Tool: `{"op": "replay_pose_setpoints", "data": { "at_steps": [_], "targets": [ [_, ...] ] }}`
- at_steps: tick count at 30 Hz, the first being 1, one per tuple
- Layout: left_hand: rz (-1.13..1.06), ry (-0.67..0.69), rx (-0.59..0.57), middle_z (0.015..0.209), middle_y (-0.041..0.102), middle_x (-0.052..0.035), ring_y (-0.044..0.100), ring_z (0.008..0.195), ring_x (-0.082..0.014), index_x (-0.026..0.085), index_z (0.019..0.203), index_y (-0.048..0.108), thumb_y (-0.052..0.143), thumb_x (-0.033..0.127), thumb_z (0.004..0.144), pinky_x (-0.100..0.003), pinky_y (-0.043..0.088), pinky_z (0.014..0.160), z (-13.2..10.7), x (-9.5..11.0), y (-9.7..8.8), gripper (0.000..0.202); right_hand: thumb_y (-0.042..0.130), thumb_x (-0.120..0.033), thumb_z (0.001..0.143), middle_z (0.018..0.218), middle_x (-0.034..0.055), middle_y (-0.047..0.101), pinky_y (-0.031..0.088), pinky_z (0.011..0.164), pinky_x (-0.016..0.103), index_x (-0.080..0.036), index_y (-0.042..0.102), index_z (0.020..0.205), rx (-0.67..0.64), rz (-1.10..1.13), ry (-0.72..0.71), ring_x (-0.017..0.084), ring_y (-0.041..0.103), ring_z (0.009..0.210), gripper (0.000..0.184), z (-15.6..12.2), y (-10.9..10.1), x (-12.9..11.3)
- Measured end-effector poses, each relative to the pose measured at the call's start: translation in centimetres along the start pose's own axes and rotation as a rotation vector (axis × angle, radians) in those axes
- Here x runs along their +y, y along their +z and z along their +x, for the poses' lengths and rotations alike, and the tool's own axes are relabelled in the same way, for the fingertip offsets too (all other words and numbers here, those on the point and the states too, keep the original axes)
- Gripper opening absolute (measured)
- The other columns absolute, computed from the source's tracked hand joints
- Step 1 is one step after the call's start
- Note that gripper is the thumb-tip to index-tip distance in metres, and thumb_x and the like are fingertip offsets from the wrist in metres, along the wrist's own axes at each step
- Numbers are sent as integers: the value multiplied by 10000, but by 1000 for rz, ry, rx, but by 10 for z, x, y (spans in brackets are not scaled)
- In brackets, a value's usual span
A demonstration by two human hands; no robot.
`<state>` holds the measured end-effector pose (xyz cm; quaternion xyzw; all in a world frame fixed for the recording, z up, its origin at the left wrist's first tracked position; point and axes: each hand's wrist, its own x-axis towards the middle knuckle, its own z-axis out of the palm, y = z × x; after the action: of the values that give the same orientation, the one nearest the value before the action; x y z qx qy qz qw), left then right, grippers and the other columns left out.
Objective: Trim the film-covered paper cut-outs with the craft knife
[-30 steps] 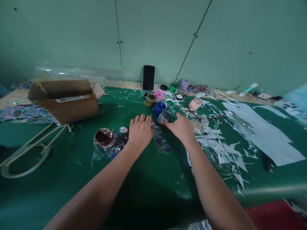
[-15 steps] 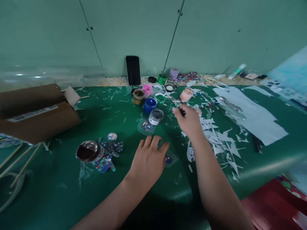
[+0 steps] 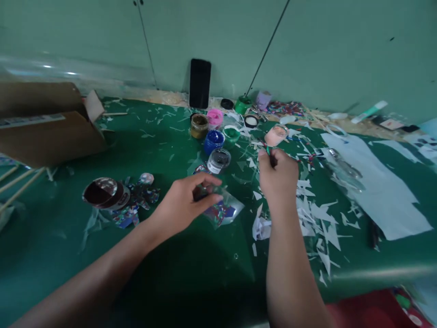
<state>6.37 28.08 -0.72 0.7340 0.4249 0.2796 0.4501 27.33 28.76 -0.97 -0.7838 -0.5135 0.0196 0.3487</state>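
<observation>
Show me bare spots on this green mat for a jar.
Bare mat lies between the cardboard box and the paint jars, and on the near side of the left hand. Crowded: paper scraps right of the right hand.

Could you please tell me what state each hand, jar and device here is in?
left hand: pinching the clear sheet
right hand: closed on the green-handled tool
blue jar: open
gold jar: open
phone: upright against the wall, screen dark
cardboard box: open, flap out
</observation>
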Motion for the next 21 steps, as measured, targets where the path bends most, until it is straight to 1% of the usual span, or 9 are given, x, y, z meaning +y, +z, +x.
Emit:
{"op": "replay_pose_setpoints", "data": {
  "at_steps": [1,3,7,9,11,14,18,19,21],
  "targets": [
    [-62,-26,40,745,594,17,530,521,-77,196,935,642,629,269,860,-193,427,454,2,0,-1,105,470,-402,889,535,-3,457,307,534,301,-235,503,625,43,76,-33,172,432,532,315,-3,-3,-6],
    [-189,-61,124,666,545,37,470,441,-51,184,820,602,609,263,872,-179,384,398,4,-1,-2,95,466,-440,892,494,-34,374,286,515,290,-240,479,600,51,208,-107,145,373,493,355,-11,-8,-18],
    [-425,-72,244,640,515,51,405,399,-23,179,791,603,666,222,825,-165,328,359,8,-5,-5,84,514,-435,887,505,-52,384,290,514,274,-234,539,664,-158,351,-281,125,384,489,300,-25,-11,-31],
    [-580,-78,313,657,531,47,434,438,-31,183,795,619,707,226,789,-163,371,390,9,-6,-7,98,537,-404,884,500,-59,363,282,504,264,-235,470,611,-245,394,-347,113,368,481,328,-29,-8,-36],
    [-763,-50,361,722,577,35,531,538,-60,199,839,625,740,257,757,-179,469,481,9,-6,-6,152,537,-387,889,489,-65,331,273,492,255,-233,386,569,-242,457,-375,104,351,471,386,-34,-3,-40],
    [-874,20,276,828,644,9,635,692,-112,208,918,633,763,316,736,-216,546,585,5,-4,-2,249,543,-368,884,493,-68,338,274,481,241,-231,377,570,-142,574,-405,99,354,472,380,-40,7,-46],
    [-714,-77,-14,765,656,4,626,514,-122,178,955,628,765,308,727,-234,505,423,-2,-5,3,297,567,-361,880,499,-70,389,283,473,231,-219,447,585,-78,667,-422,92,366,472,348,-44,18,-47],
    [-688,-101,-58,759,662,0,617,475,-120,168,924,627,751,307,738,-239,494,398,-3,-5,3,264,566,-373,884,497,-71,389,286,469,232,-217,464,591,-67,696,-410,91,367,466,348,-44,19,-45],
    [-654,-106,-35,709,664,-5,580,411,-100,149,797,618,700,327,786,-228,457,364,-1,-7,1,196,541,-401,903,495,-71,390,298,464,234,-214,512,622,-30,752,-394,93,378,453,339,-43,22,-41]
  ]
}}
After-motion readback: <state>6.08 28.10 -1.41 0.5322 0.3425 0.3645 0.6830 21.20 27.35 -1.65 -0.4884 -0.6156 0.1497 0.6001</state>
